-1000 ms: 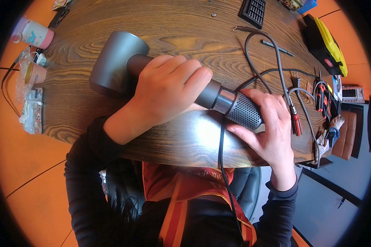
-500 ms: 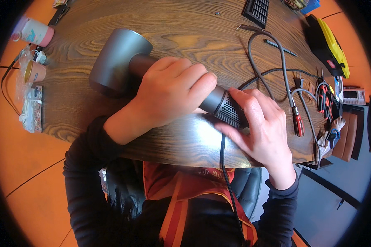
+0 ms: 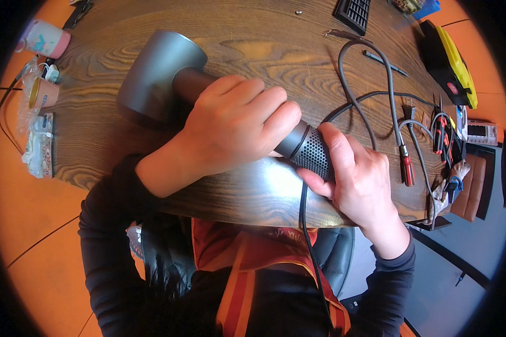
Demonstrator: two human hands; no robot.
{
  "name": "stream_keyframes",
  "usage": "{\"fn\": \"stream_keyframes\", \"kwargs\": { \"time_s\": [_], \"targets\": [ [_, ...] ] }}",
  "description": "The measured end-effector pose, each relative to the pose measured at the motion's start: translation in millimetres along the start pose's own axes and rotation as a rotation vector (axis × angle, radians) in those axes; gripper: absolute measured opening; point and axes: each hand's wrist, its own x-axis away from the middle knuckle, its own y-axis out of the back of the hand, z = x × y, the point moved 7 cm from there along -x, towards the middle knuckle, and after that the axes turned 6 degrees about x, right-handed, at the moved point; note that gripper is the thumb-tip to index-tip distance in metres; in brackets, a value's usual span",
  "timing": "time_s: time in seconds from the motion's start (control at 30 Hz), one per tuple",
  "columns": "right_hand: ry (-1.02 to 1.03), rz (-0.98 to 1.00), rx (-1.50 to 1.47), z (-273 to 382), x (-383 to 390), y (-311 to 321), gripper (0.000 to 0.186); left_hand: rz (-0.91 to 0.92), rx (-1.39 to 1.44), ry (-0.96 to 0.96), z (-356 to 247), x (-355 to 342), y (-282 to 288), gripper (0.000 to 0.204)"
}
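A dark grey hair dryer [image 3: 162, 73] lies slantwise over the wooden table [image 3: 287, 62], its wide head at the far left and its handle pointing toward the near right. Wrapped round the middle of that handle is my left hand [image 3: 239, 123], closed. My right hand [image 3: 360, 180] grips the perforated filter end [image 3: 316, 153] of the handle, thumb below and index finger along the top. A slim dark ring shows between the filter part and the smooth handle. The black cord [image 3: 303, 210] runs from that end down past the table edge.
Several tools lie at the right: a red-handled screwdriver [image 3: 407, 168], red pliers [image 3: 438, 135], a looped grey cable [image 3: 389, 73] and a pen-like tool [image 3: 385, 63]. A black-yellow case [image 3: 452, 64] stands farther off. On the left are a cup [image 3: 46, 92] and a pink-white container [image 3: 48, 40].
My right thumb and fingers have shifted their grip at the filter end, leaving more of its perforated surface showing. The dryer's head sits slightly farther up and left.
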Motion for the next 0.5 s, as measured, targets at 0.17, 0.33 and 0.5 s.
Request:
{"fn": "stream_keyframes", "kwargs": {
  "time_s": [0.17,0.33,0.5],
  "targets": [
    [-0.036,0.002,-0.085,-4.1,-6.4,-1.4,0.052,0.002,-0.061,-0.005,0.0,-1.7,-3.4,0.022],
    [-0.188,0.052,-0.615,-16.1,-10.3,-5.8,0.046,0.083,0.008,0.003,4.2,-6.9,-0.6,0.030],
    [-0.159,0.039,-0.590,-12.2,-8.4,11.2,0.044,0.201,0.156,-0.007,17.5,-8.5,7.6,0.044]
  ]
}}
